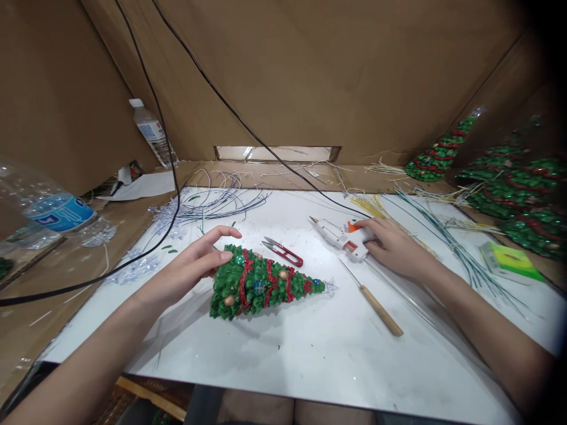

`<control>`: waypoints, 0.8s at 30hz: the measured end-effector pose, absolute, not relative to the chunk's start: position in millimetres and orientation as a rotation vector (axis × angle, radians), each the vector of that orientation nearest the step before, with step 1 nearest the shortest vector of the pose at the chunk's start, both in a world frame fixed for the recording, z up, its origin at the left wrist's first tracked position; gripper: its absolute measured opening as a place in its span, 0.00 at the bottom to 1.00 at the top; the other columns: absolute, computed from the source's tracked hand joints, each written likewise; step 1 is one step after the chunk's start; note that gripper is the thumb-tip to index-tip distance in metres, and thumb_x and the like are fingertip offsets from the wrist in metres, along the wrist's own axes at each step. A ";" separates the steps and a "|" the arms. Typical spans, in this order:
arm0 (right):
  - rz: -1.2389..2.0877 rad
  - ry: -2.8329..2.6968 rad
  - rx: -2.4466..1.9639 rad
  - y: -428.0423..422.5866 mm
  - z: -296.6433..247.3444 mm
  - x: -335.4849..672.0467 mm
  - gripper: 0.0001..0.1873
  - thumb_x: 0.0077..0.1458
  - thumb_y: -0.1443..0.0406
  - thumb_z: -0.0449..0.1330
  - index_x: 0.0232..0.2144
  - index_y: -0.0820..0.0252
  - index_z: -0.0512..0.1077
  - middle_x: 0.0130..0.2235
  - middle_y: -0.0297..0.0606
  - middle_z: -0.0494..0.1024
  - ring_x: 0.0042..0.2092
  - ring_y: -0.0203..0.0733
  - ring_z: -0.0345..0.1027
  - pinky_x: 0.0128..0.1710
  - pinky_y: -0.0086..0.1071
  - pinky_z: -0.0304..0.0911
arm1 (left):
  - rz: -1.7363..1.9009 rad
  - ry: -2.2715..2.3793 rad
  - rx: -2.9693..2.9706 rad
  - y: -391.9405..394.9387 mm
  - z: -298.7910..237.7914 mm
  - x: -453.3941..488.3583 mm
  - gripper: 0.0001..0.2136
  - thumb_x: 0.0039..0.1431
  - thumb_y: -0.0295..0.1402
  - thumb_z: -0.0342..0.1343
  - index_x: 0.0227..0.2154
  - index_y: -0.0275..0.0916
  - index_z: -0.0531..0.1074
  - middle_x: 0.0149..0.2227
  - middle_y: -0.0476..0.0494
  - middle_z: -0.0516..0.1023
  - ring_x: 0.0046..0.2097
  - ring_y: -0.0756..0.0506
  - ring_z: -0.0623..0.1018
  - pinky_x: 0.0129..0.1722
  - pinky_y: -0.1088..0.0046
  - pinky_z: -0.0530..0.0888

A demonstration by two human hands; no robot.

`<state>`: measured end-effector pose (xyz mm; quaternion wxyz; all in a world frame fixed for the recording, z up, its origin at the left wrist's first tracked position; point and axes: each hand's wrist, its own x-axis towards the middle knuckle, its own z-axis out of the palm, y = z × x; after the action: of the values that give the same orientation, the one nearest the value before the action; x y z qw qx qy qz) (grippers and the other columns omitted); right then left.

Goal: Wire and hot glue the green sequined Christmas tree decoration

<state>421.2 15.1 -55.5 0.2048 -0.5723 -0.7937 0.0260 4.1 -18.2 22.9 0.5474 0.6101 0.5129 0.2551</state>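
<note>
Bright tabletop; soft shadows; right corners black.

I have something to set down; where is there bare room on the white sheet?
On the white sheet, the near strip between tree and edge, left of the awl, is mostly bare. Crowded: far left, with coiled wires; right, with green wires.

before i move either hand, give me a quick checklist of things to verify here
1. Left hand at the wide end of the tree: ok, thumb against it.
2. Tree supported: ok, lying on its side.
3. Right hand on the glue gun: ok.
4. Nozzle clear of the left hand: ok, apart.
5. Glue gun cool: cannot tell.
6. Red snips well away from the tree: not ok, lying close by.
</note>
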 end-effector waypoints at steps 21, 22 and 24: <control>0.080 -2.240 -1.596 15.4 -53.7 421.5 0.21 0.55 0.67 0.50 0.51 0.55 0.67 0.51 0.43 0.73 0.54 0.54 0.65 0.53 0.49 0.62 | 0.725 0.740 1.649 -20.8 14.3 1.9 0.14 0.65 0.35 0.54 0.50 0.48 0.58 0.19 0.60 0.66 0.19 0.54 0.67 0.20 0.83 0.61; 0.076 -2.239 -1.590 15.4 -53.6 421.5 0.20 0.55 0.67 0.50 0.51 0.55 0.67 0.51 0.43 0.74 0.54 0.54 0.65 0.53 0.49 0.62 | 0.729 0.733 1.649 -21.2 14.4 2.2 0.14 0.65 0.34 0.54 0.50 0.48 0.58 0.20 0.59 0.67 0.19 0.54 0.69 0.20 0.83 0.63; 0.071 -2.235 -1.585 15.3 -53.2 421.2 0.20 0.55 0.67 0.50 0.50 0.56 0.67 0.52 0.43 0.73 0.54 0.53 0.65 0.53 0.49 0.62 | 0.733 0.717 1.651 -21.9 14.4 2.1 0.14 0.65 0.33 0.54 0.51 0.48 0.59 0.20 0.58 0.70 0.20 0.53 0.73 0.21 0.83 0.66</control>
<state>421.2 15.3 -53.2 0.1989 -0.5666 -0.7992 0.0254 2.1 -21.9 14.4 0.5638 0.7016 0.3049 0.3114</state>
